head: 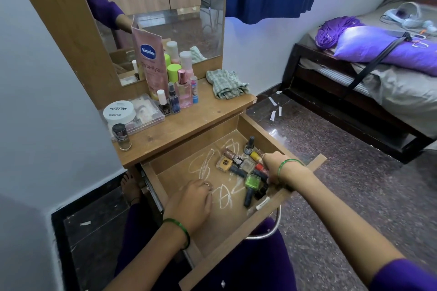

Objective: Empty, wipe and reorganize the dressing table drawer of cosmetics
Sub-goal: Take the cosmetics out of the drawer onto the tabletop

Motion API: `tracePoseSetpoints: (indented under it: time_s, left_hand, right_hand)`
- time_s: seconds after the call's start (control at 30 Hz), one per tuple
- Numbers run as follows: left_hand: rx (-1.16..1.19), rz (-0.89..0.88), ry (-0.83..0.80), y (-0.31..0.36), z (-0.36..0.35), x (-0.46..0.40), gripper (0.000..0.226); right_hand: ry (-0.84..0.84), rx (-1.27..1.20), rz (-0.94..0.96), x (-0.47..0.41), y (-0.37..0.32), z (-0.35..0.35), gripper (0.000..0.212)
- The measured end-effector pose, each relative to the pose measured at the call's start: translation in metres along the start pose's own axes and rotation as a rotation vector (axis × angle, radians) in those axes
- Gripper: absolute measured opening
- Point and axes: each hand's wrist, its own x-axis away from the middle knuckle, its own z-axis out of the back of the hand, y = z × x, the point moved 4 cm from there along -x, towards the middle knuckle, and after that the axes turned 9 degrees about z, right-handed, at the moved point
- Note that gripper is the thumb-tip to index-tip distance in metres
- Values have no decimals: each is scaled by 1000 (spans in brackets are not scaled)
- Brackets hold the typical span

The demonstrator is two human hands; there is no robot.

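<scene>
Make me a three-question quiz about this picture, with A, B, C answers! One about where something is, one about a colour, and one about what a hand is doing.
1. Where is the checked cloth?
A. In the drawer
B. On the dressing table top, right of the bottles
C. On the bed

2. What colour is the square nail polish bottle nearest the right hand?
A. Bright green
B. White
C. Purple

3. What is the left hand doing?
A. Holding the Vaseline tube
B. Lifting the cloth
C. Resting on the drawer floor, holding nothing

Answers:
1 B: the cloth lies crumpled on the tabletop beside the mirror.
2 A: its glass body shows bright green among the heap of bottles.
3 C: it lies on the bare wood by the white scribbles, while the Vaseline tube stands on the table.
</scene>
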Motion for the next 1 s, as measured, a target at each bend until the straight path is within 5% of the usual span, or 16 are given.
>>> tracePoseSetpoints:
  time_s: [0.33, 0.5, 0.67, 0.77, 1.0]
  left_hand:
    - [-26, -51, -33, 6, 1, 3, 30]
    - [0, -59, -77, 24, -2, -14, 28]
    - [-17, -174, -38, 64, -18, -50, 32]
    - [-84, -238, -27, 85, -22, -67, 34]
    - [-260, -382, -74, 119, -35, -92, 39]
  right_hand:
    - [80, 64, -31, 4, -10, -2, 30]
    - [161, -100, -49, 3, -3, -1, 38]
    - [670, -508, -100, 13, 10, 11, 9]
    - [959, -744, -141, 29, 21, 17, 11]
    - [1189, -1010, -209, 41, 31, 18, 13]
